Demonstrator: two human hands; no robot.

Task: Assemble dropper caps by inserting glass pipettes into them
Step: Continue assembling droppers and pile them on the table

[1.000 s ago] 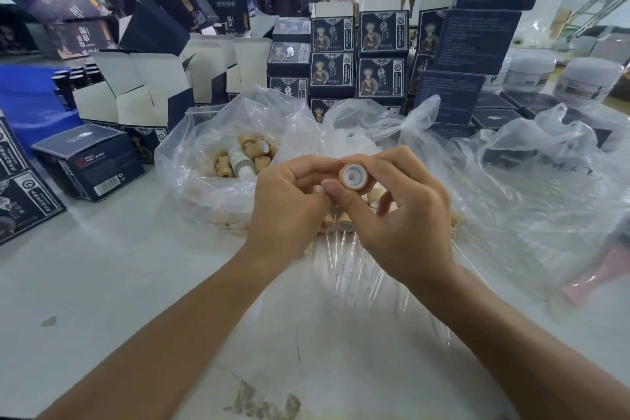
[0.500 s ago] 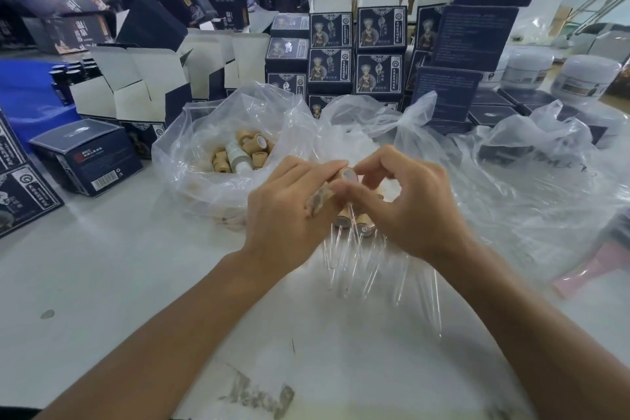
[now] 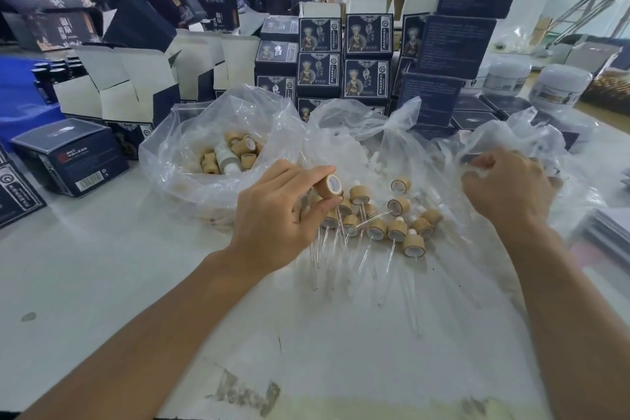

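Left hand: the left hand [image 3: 283, 215] is pinching one tan dropper cap [image 3: 330, 186] between thumb and fingertips, its white-lined mouth turning up toward the camera, just above the pile on the table.

Right hand: the right hand [image 3: 504, 187] is reaching into the clear plastic bag [image 3: 511, 143] at the right, its fingers curling into the film; whether it is gripping a pipette or only plastic cannot be told.

Finished work: a cluster of assembled droppers [image 3: 381, 222] is lying on the white table [image 3: 102, 283] between the two hands, each tan cap carrying a glass pipette that is trailing toward the worker.

Work remaining: a second plastic bag [image 3: 191, 147] at the left is holding loose caps [image 3: 231, 157] with no glass showing, so the job appears to be part done, with a good many caps waiting. The cap in hand looks to be without its pipette as well.

Change in half a second: the hands, which were meeting over the pile with a cap between them, are now working well apart; the right has left the cap to the left and is going to the bag, seemingly for the next pipette.

Backdrop: dark printed cartons [image 3: 366, 78] and white jars [image 3: 559, 85] are crowding the rear of the table.
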